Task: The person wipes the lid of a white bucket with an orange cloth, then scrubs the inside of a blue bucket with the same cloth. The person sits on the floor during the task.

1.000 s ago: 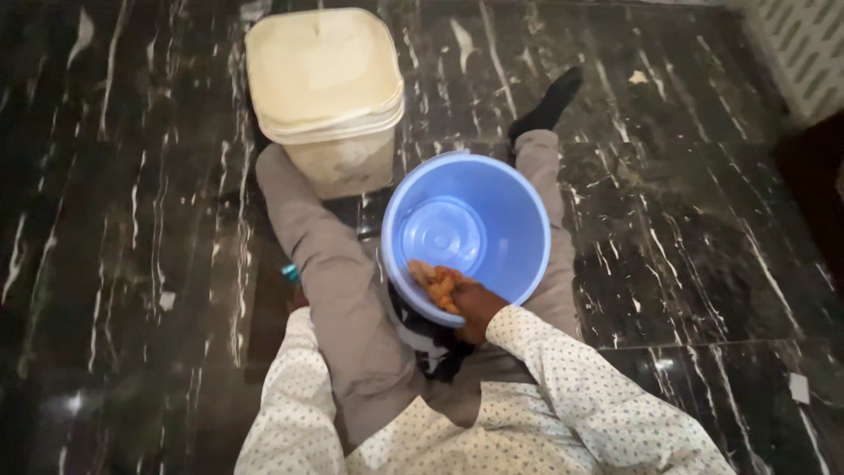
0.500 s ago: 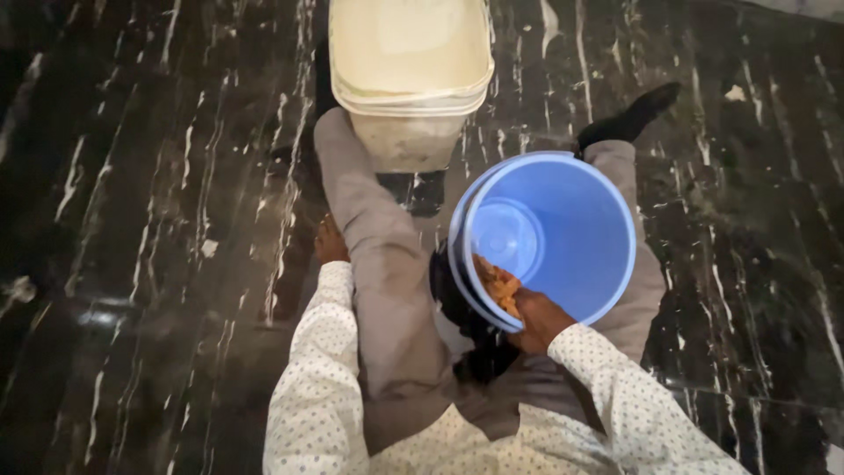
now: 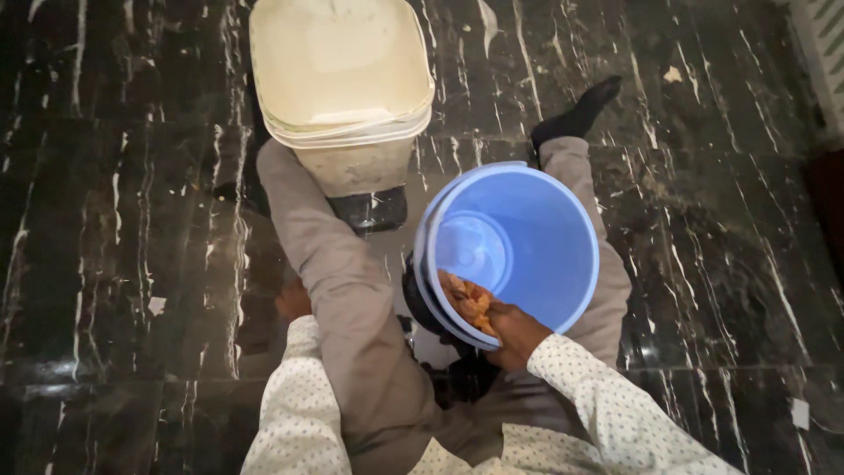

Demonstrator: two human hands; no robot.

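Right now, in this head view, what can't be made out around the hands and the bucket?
- Left hand: mostly hidden behind the grey trouser leg; grip unreadable.
- Orange cloth in right hand: blurred, its kind unclear.
- Dark thing under blue bucket: mostly covered.
- Cream bin: top cut off by the frame edge.

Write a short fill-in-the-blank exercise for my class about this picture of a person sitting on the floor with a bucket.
1. The right hand presses an orange cloth against the inside of the ____ bucket.
2. The left hand rests beside the person's left leg, on the ____.
3. The cream bin stands past the bucket with its lid ____.
4. The floor is black with ____ veins.

Missing words: blue; floor; shut; white
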